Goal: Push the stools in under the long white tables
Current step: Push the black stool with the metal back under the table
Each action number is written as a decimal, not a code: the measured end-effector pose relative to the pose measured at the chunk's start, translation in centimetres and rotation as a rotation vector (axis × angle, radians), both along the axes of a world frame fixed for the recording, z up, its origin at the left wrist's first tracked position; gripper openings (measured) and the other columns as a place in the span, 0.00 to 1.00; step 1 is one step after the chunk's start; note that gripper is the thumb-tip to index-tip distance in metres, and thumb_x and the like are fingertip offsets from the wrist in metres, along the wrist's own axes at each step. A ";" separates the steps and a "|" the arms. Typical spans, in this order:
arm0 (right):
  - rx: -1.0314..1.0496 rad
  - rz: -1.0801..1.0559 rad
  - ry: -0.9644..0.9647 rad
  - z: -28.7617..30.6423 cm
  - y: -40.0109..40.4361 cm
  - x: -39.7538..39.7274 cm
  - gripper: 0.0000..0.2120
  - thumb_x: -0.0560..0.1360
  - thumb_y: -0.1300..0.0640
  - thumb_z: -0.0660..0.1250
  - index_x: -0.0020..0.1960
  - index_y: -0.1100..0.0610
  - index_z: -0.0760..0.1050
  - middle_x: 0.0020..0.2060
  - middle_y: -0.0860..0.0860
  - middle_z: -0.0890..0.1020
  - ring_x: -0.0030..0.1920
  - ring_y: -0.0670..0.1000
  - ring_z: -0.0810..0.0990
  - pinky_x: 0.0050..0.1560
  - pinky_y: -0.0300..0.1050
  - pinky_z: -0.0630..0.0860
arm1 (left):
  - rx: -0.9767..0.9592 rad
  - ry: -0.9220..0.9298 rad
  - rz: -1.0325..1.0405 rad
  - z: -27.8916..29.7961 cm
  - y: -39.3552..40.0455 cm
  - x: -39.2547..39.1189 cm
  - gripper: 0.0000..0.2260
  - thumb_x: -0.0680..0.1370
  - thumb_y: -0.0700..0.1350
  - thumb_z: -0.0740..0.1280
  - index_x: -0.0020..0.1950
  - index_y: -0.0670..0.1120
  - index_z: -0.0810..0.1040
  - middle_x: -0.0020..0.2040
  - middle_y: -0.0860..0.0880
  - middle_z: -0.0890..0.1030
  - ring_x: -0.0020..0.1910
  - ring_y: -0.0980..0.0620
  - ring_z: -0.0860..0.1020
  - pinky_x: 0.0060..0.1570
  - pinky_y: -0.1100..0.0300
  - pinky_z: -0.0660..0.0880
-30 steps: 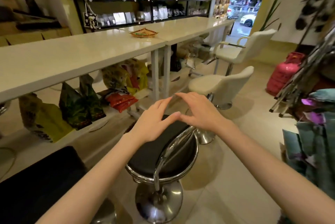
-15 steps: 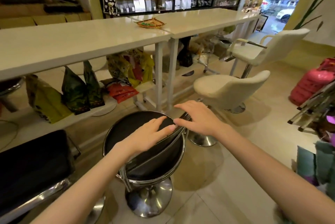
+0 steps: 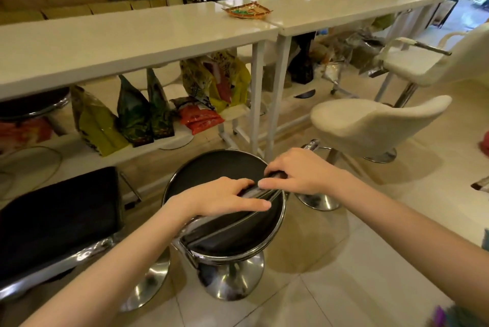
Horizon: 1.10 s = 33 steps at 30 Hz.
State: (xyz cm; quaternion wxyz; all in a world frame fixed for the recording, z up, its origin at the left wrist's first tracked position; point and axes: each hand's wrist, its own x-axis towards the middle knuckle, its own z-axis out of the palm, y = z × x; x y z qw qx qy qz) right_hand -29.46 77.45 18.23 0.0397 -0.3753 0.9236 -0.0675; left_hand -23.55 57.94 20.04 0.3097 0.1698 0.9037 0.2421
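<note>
A round black stool (image 3: pixel 211 168) with a chrome rim and a low backrest stands on the floor in front of the left long white table (image 3: pixel 105 43), just outside its edge. My left hand (image 3: pixel 225 198) grips the top of the backrest, fingers over it and thumb on the near side. My right hand (image 3: pixel 299 173) holds the same rail just to the right, fingers curled over it. A second long white table (image 3: pixel 344 9) joins on the right.
A square black stool (image 3: pixel 53 215) stands at the near left, and another black stool (image 3: pixel 31 104) sits under the table at far left. A white stool (image 3: pixel 370 125) and a white armchair stool (image 3: pixel 412 65) stand to the right. Bags (image 3: pixel 132 115) fill the low shelf.
Both hands came down from hovering over the stool and closed on its backrest. The stool and my view have moved nearer the table.
</note>
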 end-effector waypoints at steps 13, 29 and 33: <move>0.197 0.332 0.168 -0.5 1.6 -2.3 0.18 0.71 0.47 0.68 0.58 0.50 0.71 0.47 0.49 0.82 0.48 0.52 0.80 0.44 0.47 0.77 | -0.603 0.654 0.266 -3.0 3.3 3.1 0.19 0.74 0.49 0.67 0.63 0.49 0.66 0.49 0.49 0.80 0.45 0.48 0.79 0.34 0.58 0.68; -0.106 0.399 0.442 -3.7 1.9 -4.0 0.19 0.54 0.57 0.82 0.37 0.58 0.75 0.26 0.51 0.79 0.25 0.54 0.79 0.21 0.42 0.71 | -0.601 0.915 0.374 -5.1 2.8 3.0 0.11 0.71 0.51 0.72 0.47 0.46 0.79 0.36 0.50 0.82 0.32 0.50 0.80 0.28 0.61 0.66; -0.150 0.386 0.461 -4.0 1.6 -5.3 0.18 0.52 0.57 0.82 0.35 0.57 0.76 0.26 0.51 0.80 0.25 0.53 0.79 0.23 0.41 0.72 | -0.574 0.991 0.351 -5.4 2.4 2.0 0.15 0.58 0.49 0.81 0.35 0.45 0.79 0.25 0.51 0.78 0.21 0.52 0.76 0.20 0.63 0.67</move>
